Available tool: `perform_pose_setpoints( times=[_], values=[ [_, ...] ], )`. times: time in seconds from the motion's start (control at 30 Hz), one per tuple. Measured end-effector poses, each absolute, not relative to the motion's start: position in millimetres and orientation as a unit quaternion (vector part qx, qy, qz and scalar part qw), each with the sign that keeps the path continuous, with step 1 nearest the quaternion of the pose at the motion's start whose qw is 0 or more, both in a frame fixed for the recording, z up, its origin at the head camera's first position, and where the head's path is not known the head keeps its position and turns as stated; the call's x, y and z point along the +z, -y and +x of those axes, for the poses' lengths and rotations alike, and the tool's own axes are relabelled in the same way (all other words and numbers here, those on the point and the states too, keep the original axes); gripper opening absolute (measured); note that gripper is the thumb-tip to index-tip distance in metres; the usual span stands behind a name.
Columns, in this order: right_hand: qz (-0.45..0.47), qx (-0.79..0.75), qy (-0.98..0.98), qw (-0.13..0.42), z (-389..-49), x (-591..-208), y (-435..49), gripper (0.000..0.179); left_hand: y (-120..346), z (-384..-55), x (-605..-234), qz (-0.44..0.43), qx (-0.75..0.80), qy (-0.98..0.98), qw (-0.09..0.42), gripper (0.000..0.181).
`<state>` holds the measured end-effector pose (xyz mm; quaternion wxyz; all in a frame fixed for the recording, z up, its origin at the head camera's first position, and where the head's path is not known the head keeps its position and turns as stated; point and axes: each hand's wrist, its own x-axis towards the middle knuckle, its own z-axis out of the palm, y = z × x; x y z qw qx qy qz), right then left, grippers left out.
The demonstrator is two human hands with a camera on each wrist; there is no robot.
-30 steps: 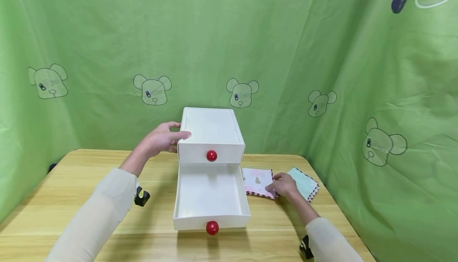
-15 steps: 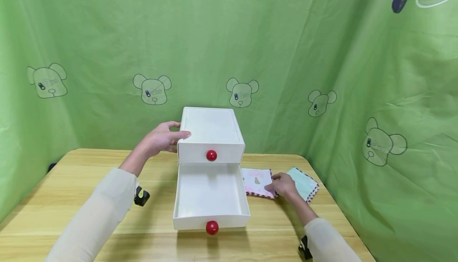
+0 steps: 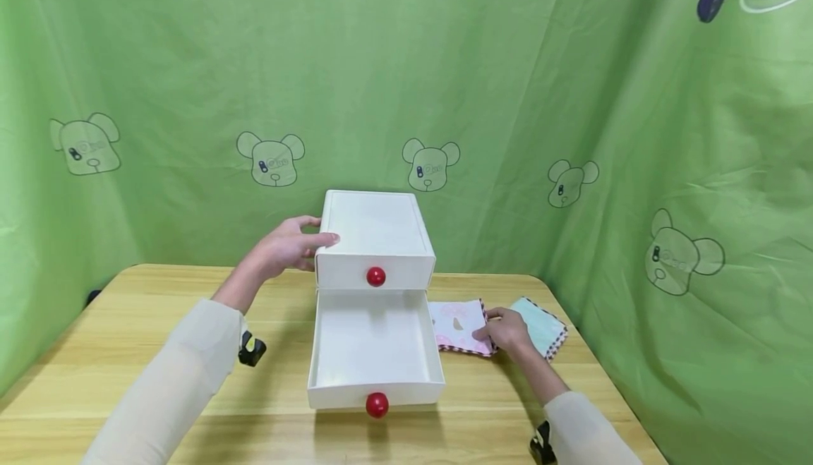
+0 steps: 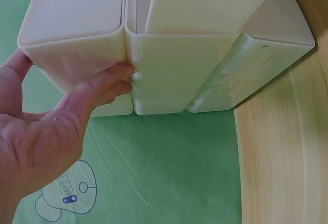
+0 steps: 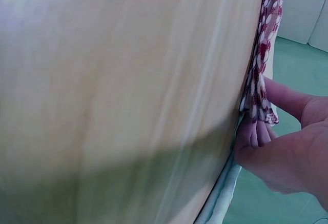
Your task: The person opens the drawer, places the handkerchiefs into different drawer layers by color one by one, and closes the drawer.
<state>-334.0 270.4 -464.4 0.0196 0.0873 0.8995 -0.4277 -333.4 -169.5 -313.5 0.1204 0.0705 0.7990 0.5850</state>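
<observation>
A white drawer cabinet stands mid-table, with a drawer below the top one pulled out and its inside bare. My left hand rests on the cabinet's left top edge, thumb on top. In the left wrist view, the fingers of the left hand lie fairly straight against the side wall. At the right, my right hand pinches the right edge of a folded pink-and-white handkerchief. The right wrist view shows its red-checked border between thumb and fingers of the right hand.
Another folded handkerchief, pale mint, lies at the table's right edge, partly behind the right hand. Red knobs stick out from the drawer fronts. A green curtain closes off the back and sides of the wooden table.
The pink-and-white handkerchief and my right hand shift only slightly, a little left and then back right. My left hand and the cabinet stay in place.
</observation>
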Motion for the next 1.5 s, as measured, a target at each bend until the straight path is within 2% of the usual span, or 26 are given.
perform_pose_setpoints(
  times=[0.43,0.63,1.1,1.33,1.5],
  values=[
    [0.090,-0.436,-0.895,0.009,-330,-450,-271,0.065,170,-333,-313,0.072,0.585,-0.799,0.122,0.090],
    [0.083,-0.441,-0.893,0.037,-328,-447,-275,0.072,171,-334,-314,0.071,0.585,-0.799,0.121,0.091],
    [0.073,-0.457,-0.883,0.078,-325,-438,-282,0.065,171,-334,-313,0.071,0.592,-0.794,0.122,0.090],
    [0.079,-0.451,-0.886,0.080,-325,-439,-286,0.052,170,-334,-314,0.068,0.590,-0.795,0.123,0.090],
    [0.075,-0.464,-0.877,0.096,-324,-437,-286,0.059,170,-334,-314,0.068,0.590,-0.795,0.122,0.091]
  ],
)
